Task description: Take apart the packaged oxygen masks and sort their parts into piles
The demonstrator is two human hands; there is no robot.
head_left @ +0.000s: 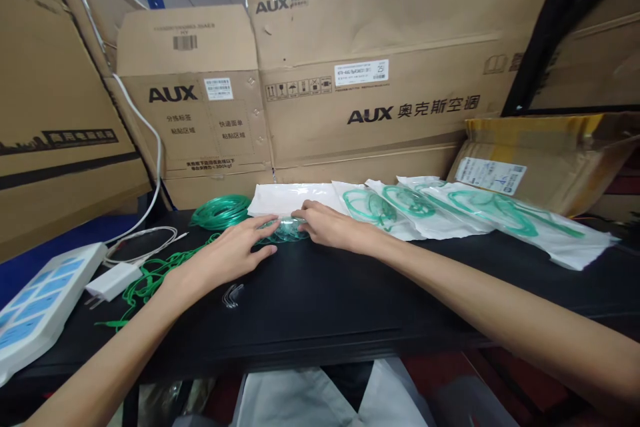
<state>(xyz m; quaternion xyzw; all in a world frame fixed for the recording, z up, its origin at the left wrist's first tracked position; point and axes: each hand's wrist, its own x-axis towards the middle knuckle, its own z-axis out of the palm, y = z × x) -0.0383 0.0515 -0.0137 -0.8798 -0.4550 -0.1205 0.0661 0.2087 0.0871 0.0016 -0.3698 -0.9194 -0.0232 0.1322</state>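
Both hands lie on a clear mask [286, 231] with green tubing, which sits on the black table [320, 300] just in front of a flat white bag [290, 198]. The left hand [227, 257] rests on the mask's left edge with fingers spread and loose, while the right hand [327, 225] presses its fingers flat on the right edge, neither closed around it. A green tubing coil [221, 211] lies just left of the white bag, and packed masks [450, 210] fan out to its right.
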